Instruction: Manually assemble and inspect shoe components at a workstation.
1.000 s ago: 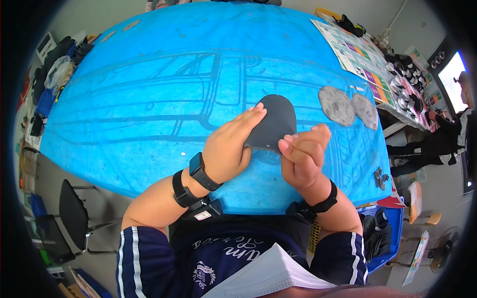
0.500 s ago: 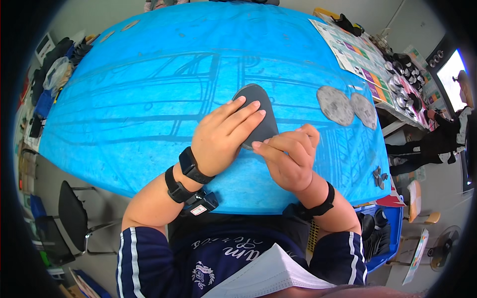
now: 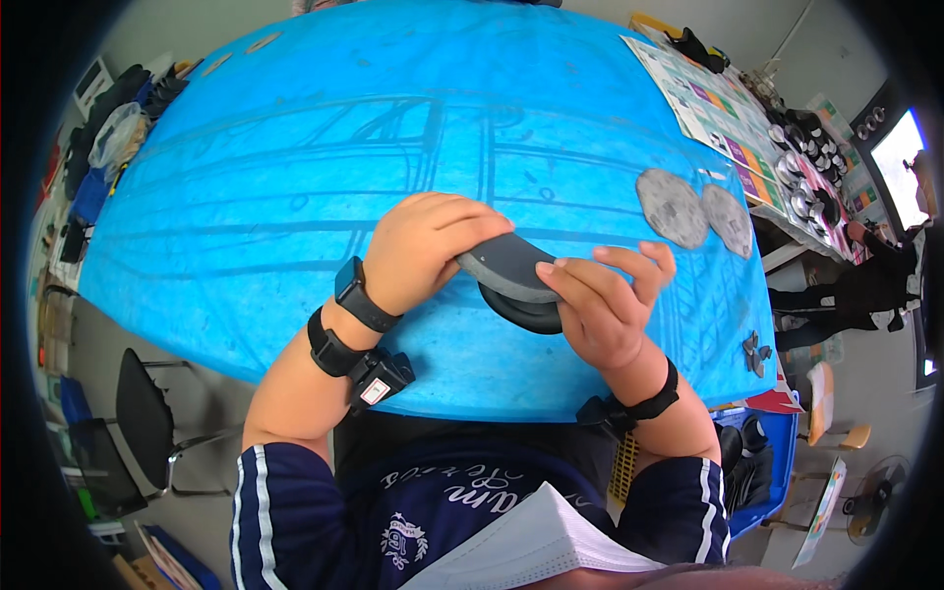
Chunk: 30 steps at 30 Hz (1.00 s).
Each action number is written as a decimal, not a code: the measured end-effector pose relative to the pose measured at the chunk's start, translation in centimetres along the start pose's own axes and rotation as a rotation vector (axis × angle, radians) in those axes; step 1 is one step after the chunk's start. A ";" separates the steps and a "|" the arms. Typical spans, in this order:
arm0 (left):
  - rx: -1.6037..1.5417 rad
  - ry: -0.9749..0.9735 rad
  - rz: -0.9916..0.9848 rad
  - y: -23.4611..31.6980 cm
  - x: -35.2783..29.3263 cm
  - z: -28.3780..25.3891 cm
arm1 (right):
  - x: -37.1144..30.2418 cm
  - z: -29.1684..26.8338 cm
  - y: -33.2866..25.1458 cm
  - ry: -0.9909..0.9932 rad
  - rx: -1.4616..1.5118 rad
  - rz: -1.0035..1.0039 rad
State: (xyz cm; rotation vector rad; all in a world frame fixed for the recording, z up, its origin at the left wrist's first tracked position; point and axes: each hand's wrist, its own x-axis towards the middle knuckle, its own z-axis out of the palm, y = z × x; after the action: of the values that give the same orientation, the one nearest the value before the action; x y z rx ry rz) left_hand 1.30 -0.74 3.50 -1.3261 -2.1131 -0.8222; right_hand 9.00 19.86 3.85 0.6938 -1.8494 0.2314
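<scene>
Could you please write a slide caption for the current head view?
Left hand and right hand hold a dark curved piece over a blue-covered table.

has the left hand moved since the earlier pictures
Yes: the left hand has shifted left, farther from the larger grey disc, which stays put.

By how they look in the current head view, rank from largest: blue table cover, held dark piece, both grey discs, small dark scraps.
1. Blue table cover
2. Held dark piece and left grey disc: too close to rank; the piece is partly hidden
3. Right grey disc
4. Small dark scraps
</scene>
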 end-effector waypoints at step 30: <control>-1.200 -0.002 -0.930 -3.0 -0.6 1.6 | -2.3 4.5 5.1 -0.209 1.369 1.320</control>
State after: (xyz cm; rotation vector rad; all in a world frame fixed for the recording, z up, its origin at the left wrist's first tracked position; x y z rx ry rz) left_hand -1.34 -0.95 1.33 -0.6015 -2.2065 -2.7320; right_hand 3.08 22.69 0.90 0.1749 -1.8820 2.4631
